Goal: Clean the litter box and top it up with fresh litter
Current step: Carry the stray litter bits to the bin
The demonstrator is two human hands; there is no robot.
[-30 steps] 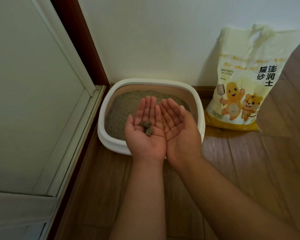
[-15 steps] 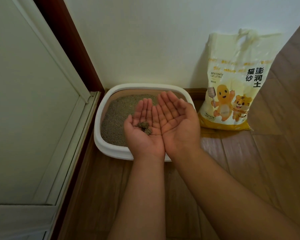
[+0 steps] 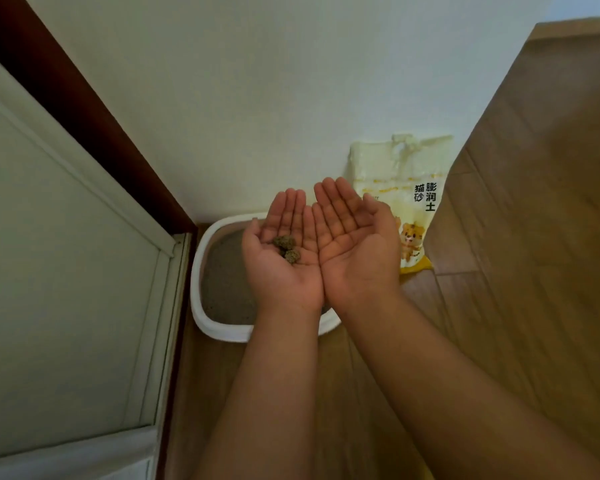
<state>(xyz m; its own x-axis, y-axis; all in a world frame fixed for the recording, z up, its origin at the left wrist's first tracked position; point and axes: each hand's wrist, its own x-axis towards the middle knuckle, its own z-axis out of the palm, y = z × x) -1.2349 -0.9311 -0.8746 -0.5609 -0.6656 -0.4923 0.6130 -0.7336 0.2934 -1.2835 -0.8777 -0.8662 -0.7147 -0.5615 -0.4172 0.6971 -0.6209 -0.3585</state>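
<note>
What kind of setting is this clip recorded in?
Most likely a corner of a home, perhaps a hallway beside a door. A white litter box sits on the wood floor against the wall, with a bag of cat litter propped beside it.

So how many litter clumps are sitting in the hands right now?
2 grey-brown litter clumps, touching, both on the left hand palm: one nearer the fingers, one nearer the wrist. More may lie hidden between them.
</note>
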